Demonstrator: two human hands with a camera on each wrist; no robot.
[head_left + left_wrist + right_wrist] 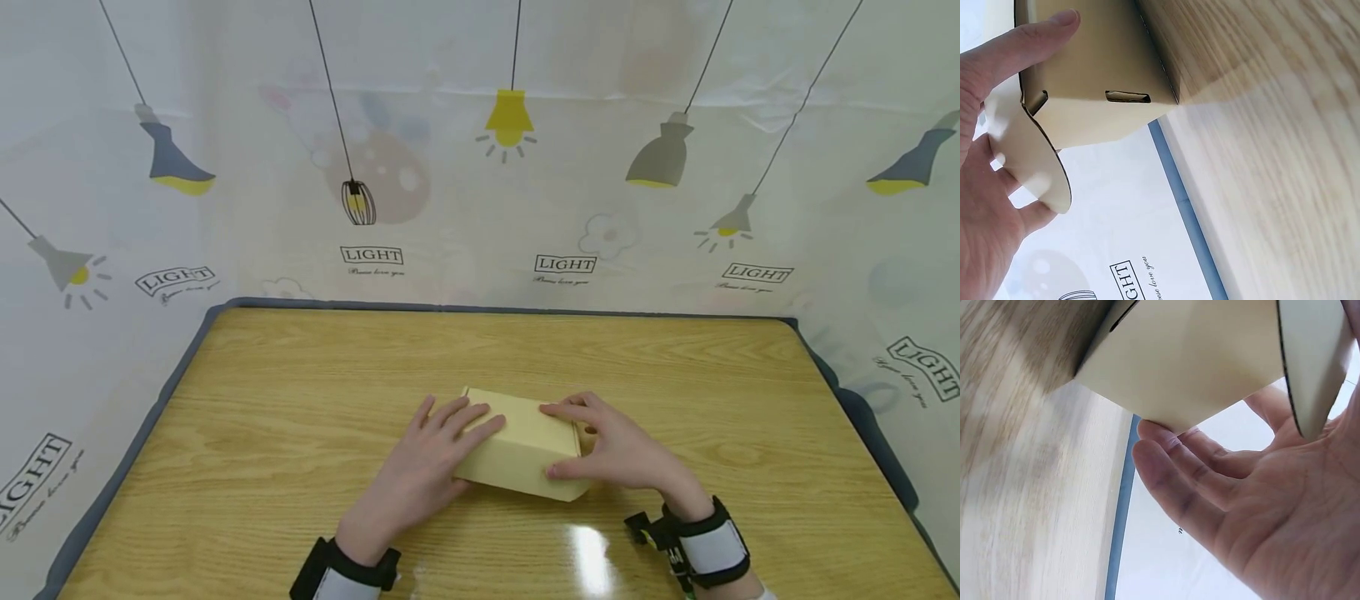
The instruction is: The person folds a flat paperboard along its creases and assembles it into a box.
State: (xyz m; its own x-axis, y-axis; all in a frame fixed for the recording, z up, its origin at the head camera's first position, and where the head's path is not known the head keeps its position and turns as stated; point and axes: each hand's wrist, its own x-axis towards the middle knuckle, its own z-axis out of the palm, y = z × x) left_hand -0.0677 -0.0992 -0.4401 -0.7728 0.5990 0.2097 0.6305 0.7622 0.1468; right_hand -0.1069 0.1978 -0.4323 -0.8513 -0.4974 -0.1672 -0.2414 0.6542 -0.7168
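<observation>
A pale yellow cardboard box sits at a slant on the wooden table, its lid down over the top. My left hand holds its left end, fingers spread over the lid and thumb low at the front side. A rounded flap sticks out at that end in the left wrist view, above a narrow slot. At the right end my right hand grips the box with thumb at the front and fingers along the top edge. Another flap stands out near that palm. The box's inside is hidden.
The wooden table has a dark blue-grey border. White sheeting printed with lamps surrounds it at the back and sides. Black-and-white straps sit on both wrists.
</observation>
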